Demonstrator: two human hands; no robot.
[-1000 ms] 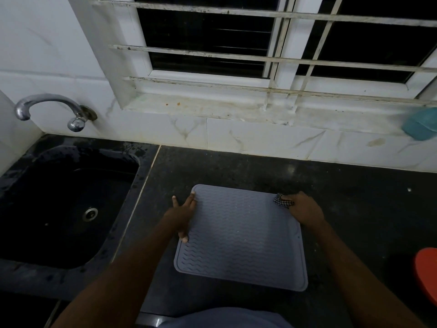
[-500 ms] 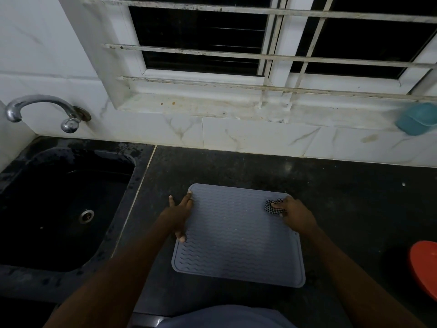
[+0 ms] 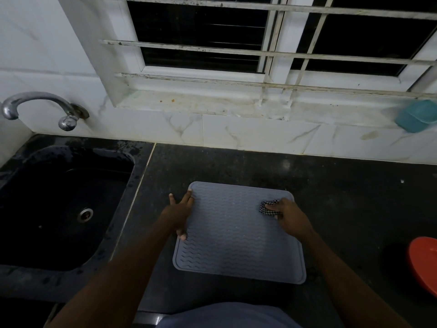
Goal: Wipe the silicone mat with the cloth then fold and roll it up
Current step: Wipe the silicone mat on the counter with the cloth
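Observation:
A grey silicone mat with a wavy ribbed pattern lies flat on the dark counter. My left hand rests on the mat's left edge with straight fingers, thumb down on the mat. My right hand holds a small black-and-white checked cloth bunched under its fingers and presses it onto the mat near the far right corner.
A black sink with a drain and a chrome tap lies to the left. A red round object sits at the right edge. A teal container stands on the window sill behind.
My right hand has slid the cloth leftward and a little nearer across the mat's far right part. My left hand has stayed on the left edge.

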